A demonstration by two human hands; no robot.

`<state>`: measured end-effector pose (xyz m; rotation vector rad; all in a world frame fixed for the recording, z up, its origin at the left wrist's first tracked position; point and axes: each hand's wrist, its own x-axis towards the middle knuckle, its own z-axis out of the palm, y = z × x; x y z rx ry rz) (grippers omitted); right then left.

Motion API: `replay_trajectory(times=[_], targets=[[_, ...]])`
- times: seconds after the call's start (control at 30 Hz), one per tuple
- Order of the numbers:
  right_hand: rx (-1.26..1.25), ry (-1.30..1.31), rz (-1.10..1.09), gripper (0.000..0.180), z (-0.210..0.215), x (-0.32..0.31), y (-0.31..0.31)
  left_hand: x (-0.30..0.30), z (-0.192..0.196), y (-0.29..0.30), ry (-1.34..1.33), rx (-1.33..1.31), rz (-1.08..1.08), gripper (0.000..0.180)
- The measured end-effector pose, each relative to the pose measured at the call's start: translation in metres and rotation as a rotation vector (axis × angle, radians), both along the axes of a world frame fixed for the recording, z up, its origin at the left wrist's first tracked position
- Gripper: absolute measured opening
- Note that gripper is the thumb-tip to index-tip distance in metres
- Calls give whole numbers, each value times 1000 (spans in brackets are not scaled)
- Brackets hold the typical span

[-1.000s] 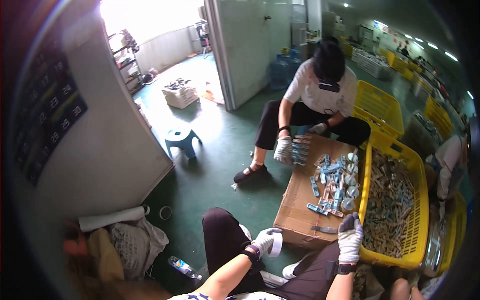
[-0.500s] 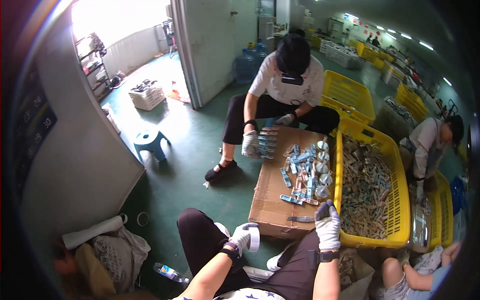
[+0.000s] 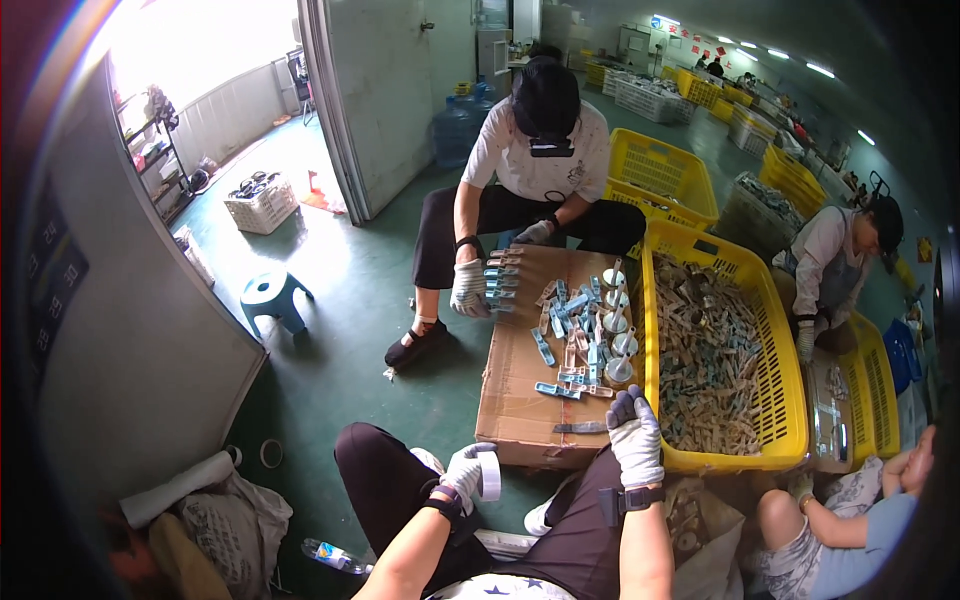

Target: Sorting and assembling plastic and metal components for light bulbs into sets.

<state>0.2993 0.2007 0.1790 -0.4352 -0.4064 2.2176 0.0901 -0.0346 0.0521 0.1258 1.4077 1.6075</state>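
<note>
My left hand (image 3: 463,474), in a pale glove, is closed around a roll of white tape (image 3: 489,475) in front of the cardboard box. My right hand (image 3: 635,440), gloved too, is raised beside the box's near right corner. Its fingers are curled together, and whatever they may hold is hidden. Blue and pink clothes pegs (image 3: 567,318) lie loose on the cardboard box (image 3: 515,395). White round pieces (image 3: 620,370) stand in a row along its right side. A flat grey strip (image 3: 580,427) rests near the front edge.
A yellow crate (image 3: 735,464) full of pegs stands right of the box. Opposite, a co-worker's gloved hand (image 3: 468,290) touches a row of pegs (image 3: 502,280). A blue stool (image 3: 275,298) and water bottle (image 3: 333,555) are on the left. Other people sit at right.
The whole view has shifted, so the surroundings appear farther left and slightly higher. Both my hands keep about the same pose, and the tape roll is still in the left one.
</note>
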Motion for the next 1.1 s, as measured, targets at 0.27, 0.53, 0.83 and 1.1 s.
replay_trajectory(times=[0.27,0.53,0.83,1.1], targets=[[-1,19,2,23,-6,2,4,0,0,1,-17,36,6,28],[-15,6,7,23,-2,1,2,1,2,0,8,22,2,28],[-7,-33,-10,22,3,-2,-1,1,3,-1,-9,22,5,27],[-9,-34,-4,22,-2,-1,1,1,3,0,-7,7,-3,26]])
